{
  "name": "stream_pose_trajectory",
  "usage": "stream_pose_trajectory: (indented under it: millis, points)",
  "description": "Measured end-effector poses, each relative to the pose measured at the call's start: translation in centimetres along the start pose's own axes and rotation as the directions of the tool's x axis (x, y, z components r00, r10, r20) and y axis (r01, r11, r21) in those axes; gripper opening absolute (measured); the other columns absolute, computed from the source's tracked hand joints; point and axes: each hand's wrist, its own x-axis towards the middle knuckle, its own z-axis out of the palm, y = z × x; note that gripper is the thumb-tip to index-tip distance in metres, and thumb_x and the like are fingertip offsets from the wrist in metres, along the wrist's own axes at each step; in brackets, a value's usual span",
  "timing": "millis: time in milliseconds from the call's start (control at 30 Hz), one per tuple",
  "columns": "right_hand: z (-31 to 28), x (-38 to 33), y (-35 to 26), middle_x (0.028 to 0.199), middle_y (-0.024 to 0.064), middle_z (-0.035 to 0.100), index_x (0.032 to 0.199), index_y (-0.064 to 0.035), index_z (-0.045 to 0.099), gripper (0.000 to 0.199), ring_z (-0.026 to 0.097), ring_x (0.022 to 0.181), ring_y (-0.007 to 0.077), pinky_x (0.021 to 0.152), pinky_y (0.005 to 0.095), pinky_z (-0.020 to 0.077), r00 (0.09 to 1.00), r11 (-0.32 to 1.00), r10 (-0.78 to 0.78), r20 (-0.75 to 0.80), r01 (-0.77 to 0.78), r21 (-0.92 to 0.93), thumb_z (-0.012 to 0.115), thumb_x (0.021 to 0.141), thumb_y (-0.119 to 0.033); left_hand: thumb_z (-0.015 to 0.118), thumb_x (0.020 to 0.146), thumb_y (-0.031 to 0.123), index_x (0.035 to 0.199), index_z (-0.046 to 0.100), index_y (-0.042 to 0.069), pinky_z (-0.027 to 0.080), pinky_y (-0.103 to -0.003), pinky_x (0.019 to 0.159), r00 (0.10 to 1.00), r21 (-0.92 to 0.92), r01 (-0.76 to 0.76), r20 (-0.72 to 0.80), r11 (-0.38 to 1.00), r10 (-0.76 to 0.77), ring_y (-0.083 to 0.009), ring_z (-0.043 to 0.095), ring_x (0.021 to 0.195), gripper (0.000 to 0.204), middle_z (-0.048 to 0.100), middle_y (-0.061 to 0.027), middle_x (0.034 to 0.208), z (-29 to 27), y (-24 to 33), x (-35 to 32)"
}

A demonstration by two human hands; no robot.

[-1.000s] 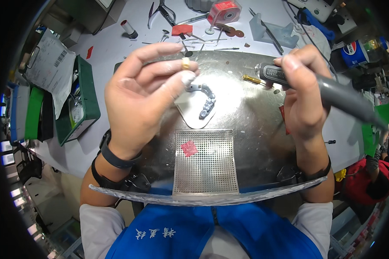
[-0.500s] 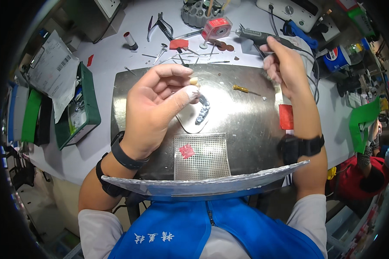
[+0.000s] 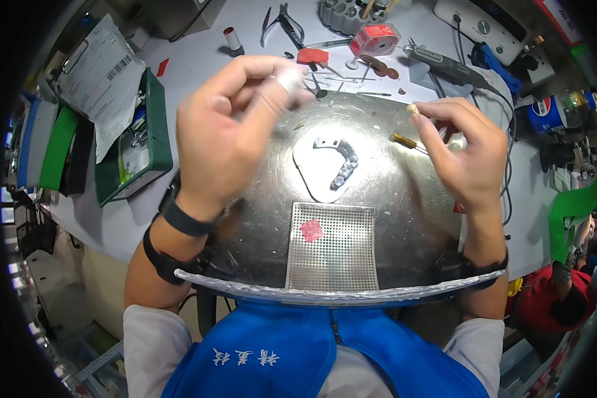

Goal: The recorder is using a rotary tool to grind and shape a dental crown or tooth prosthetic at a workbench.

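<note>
My right hand (image 3: 463,142) pinches a small cream-coloured dental crown (image 3: 412,108) between thumb and fingertips, above the right side of the metal plate (image 3: 259,219). My left hand (image 3: 231,123) hangs over the plate's left side with curled fingers. Motion blurs it, and what it may hold does not show. Between the hands lies a white dental model (image 3: 315,182) with a grey arch of teeth (image 3: 345,162). A small screwdriver with a yellow handle (image 3: 402,140) rests beside my right hand.
Toward me lies a perforated metal grid (image 3: 331,259) with a red square (image 3: 311,230) on it. Pliers (image 3: 288,26), a rotary tool (image 3: 444,63), a red tape dispenser (image 3: 375,40) and several burs lie beyond the plate. A green box (image 3: 156,126) with papers stands left.
The crown has passed from my left hand to my right. My right hand has come down and nearer from the rotary tool. The view has shifted, uncovering more of the dental model.
</note>
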Motion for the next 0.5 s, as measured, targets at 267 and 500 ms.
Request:
stream_pose_trajectory:
  millis: [267, 500]
  points:
    - [0.1, 0.2, 1.2, 0.080, 0.0103, 0.071, 0.091, -0.0009, 0.074, 0.012, 0.067, 0.067, 0.0163, 0.062, 0.0256, 0.0495, 0.999, 0.999, 0.032, 0.040, -0.031, -0.035, 0.072, 0.080, -0.005, 0.069, 0.080, 0.006, 0.099, 0.071, 0.003, 0.049, -0.027, 0.067, 0.977, 0.664, -0.194, 0.200, 0.722, 0.078, -0.0164, 0.063, 0.074, 0.018, 0.068, -0.0077, 0.089, -2.1, -2.8, 1.1]
    - [0.7, -0.8, -0.3, 0.087, 0.0091, 0.073, 0.095, 0.0042, 0.073, 0.013, 0.068, 0.078, 0.0113, 0.068, 0.0226, 0.0527, 0.967, 0.887, 0.219, 0.129, -0.252, 0.386, 0.072, 0.084, -0.002, 0.071, 0.077, 0.005, 0.090, 0.069, 0.001, 0.050, -0.027, 0.067, 0.967, 0.674, -0.188, 0.253, 0.715, 0.016, -0.0162, 0.063, 0.075, 0.014, 0.066, -0.0070, 0.087, -1.3, -3.1, 1.2]
